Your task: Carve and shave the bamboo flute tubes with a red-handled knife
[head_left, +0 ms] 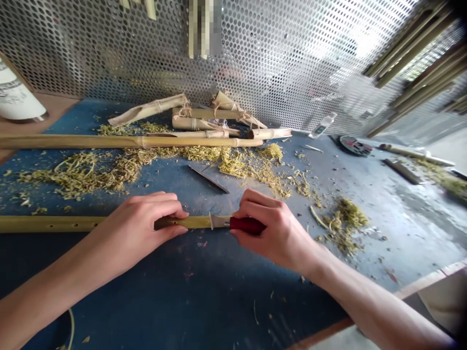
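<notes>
Holding a bamboo pipe in the left hand, grip shut tight | right hand is gripping a red-handled knife, blade on the pipe | pipe is lying along the blue desk | keeping fingers behind the blade is looking safest

The bamboo tube runs out past the left edge of the view, and the left hand covers a stretch of it. The right hand hides most of the red knife handle. The white bottle is cut off at the upper left corner, its label unreadable. Strips before the perforated metal screen are blurred out. The round object near the far right of the desk is too small to identify.
</notes>
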Action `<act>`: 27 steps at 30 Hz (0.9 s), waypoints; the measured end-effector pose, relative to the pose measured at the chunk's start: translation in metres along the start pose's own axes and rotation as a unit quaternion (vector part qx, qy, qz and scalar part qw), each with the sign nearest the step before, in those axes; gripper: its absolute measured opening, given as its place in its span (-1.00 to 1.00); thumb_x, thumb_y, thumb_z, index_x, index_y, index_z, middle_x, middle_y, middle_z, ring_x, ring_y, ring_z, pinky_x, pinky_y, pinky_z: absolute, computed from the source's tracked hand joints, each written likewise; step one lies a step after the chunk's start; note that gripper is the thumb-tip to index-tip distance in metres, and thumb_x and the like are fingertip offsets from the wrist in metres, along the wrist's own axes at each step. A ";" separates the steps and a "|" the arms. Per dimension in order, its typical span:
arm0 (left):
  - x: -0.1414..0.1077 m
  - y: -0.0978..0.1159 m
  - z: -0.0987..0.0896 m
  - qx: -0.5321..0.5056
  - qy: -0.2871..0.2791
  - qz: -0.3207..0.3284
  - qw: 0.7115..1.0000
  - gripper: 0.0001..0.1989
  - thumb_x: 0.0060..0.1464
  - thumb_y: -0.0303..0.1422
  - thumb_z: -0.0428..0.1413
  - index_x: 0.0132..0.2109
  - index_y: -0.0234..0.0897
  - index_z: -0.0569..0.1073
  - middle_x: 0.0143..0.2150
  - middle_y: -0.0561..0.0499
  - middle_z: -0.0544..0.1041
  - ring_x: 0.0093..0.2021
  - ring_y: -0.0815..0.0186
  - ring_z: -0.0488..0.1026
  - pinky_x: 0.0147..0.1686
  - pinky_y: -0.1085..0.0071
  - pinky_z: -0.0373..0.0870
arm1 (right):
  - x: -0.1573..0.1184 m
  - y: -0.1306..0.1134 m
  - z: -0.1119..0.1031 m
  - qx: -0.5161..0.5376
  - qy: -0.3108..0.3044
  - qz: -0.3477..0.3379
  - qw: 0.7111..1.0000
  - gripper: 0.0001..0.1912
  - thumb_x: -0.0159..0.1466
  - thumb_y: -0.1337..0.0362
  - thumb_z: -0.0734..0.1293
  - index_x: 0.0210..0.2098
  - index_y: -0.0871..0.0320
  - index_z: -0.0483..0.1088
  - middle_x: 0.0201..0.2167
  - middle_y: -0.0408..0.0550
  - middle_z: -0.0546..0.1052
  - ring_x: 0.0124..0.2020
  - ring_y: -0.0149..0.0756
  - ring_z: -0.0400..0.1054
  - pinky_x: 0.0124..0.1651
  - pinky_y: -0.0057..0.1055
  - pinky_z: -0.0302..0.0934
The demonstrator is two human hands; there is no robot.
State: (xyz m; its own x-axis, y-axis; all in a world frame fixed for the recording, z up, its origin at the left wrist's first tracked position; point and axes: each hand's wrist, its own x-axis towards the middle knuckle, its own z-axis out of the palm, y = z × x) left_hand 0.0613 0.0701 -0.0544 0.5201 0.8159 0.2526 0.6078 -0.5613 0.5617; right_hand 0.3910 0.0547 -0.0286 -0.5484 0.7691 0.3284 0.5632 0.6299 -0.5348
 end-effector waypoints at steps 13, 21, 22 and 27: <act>-0.001 -0.006 0.002 0.003 -0.004 0.002 1.000 -0.82 0.48 -0.25 0.25 -0.19 -0.10 0.60 -0.27 0.12 0.61 -0.33 0.30 0.60 -0.32 0.39 0.34 | 0.002 -0.002 0.003 -0.015 0.007 0.001 1.000 -0.83 0.37 0.41 0.52 -0.20 0.03 0.50 -0.22 -0.16 0.49 -0.31 -0.31 0.43 -0.27 -0.37 0.31; -0.001 -0.005 0.002 0.005 0.003 0.019 1.000 -0.85 0.47 -0.29 0.27 -0.18 -0.11 0.61 -0.28 0.15 0.58 -0.32 0.32 0.58 -0.30 0.41 0.33 | 0.001 -0.002 0.005 0.010 -0.019 -0.019 1.000 -0.86 0.40 0.41 0.51 -0.18 0.05 0.52 -0.19 -0.16 0.48 -0.30 -0.34 0.44 -0.27 -0.38 0.32; -0.001 -0.005 0.002 0.006 0.004 0.020 1.000 -0.85 0.47 -0.30 0.27 -0.18 -0.10 0.60 -0.28 0.15 0.58 -0.32 0.33 0.58 -0.30 0.41 0.33 | 0.000 -0.003 0.005 0.006 -0.016 -0.021 1.000 -0.86 0.41 0.40 0.51 -0.16 0.05 0.52 -0.18 -0.14 0.49 -0.28 -0.32 0.45 -0.25 -0.37 0.35; -0.004 -0.008 0.005 0.015 0.013 0.029 0.999 -0.81 0.54 -0.25 0.20 -0.15 -0.07 0.58 -0.24 0.14 0.64 -0.27 0.27 0.62 -0.27 0.38 0.38 | 0.000 -0.009 -0.005 0.010 -0.121 -0.090 0.989 -0.86 0.45 0.34 0.54 -0.14 0.01 0.53 -0.10 -0.08 0.57 -0.14 -0.22 0.51 -0.15 -0.30 0.44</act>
State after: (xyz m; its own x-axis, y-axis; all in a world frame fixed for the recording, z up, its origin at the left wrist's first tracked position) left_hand 0.0574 0.0710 -0.0641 0.5396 0.7847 0.3050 0.5953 -0.6118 0.5209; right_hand 0.3890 0.0493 -0.0199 -0.7716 0.5953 0.2240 0.4329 0.7495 -0.5008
